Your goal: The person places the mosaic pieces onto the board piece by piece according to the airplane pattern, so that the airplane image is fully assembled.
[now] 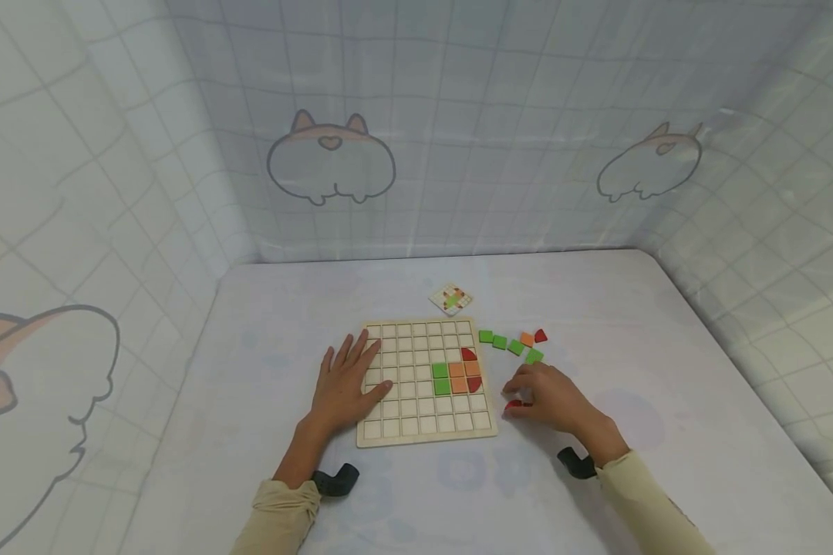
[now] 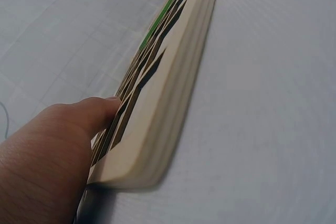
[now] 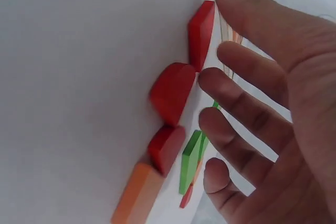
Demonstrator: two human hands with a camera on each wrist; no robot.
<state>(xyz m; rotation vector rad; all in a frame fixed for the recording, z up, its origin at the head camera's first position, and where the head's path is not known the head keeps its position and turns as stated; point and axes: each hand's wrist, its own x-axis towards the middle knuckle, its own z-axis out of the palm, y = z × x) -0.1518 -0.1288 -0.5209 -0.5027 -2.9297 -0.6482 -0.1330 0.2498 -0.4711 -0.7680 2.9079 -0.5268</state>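
Observation:
A wooden grid board [image 1: 416, 422] lies on the table, holding two green squares [image 1: 440, 378], three orange squares [image 1: 456, 371] and two red quarter-round pieces [image 1: 474, 384] toward its right side. Spread flat, my left hand [image 1: 345, 388] rests over the board's left edge, its thumb [image 2: 100, 111] on the grid. Just right of the board, my right hand [image 1: 551, 397] hovers low with loosely bent fingers and nothing between them. Beside its fingertips in the right wrist view lie red pieces [image 3: 173, 90] on the table, partly hidden by the hand in the head view.
A small pattern card [image 1: 450, 299] lies behind the board. Several loose green squares [image 1: 500, 342], an orange square [image 1: 527, 339] and a red piece [image 1: 541, 336] trail off to the board's right. Printed fabric walls [image 1: 458, 154] enclose the table at the back and sides.

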